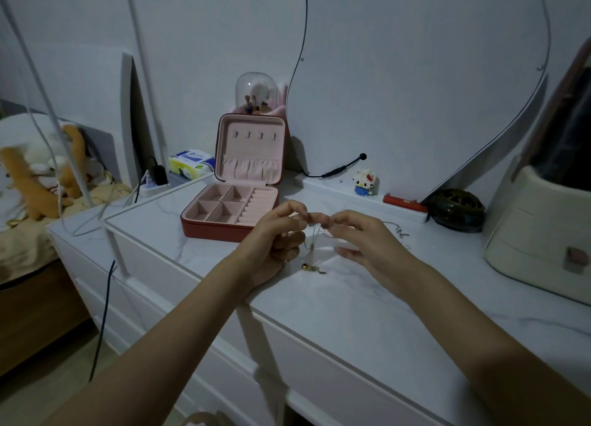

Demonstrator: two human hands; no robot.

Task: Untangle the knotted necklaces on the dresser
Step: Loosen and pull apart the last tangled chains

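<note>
While pinched, thin necklaces (315,243) dangle, gold pendants

The necklaces (315,243) are thin, pale metal chains bunched together, lifted above the white marble-patterned dresser (367,313) top. Their upper part is pinched between the fingertips of both hands, and the strands hang down from there. At the bottom, small gold pendants dangle close to the surface. Another length of chain (396,230) trails across the dresser to the right.
</note>
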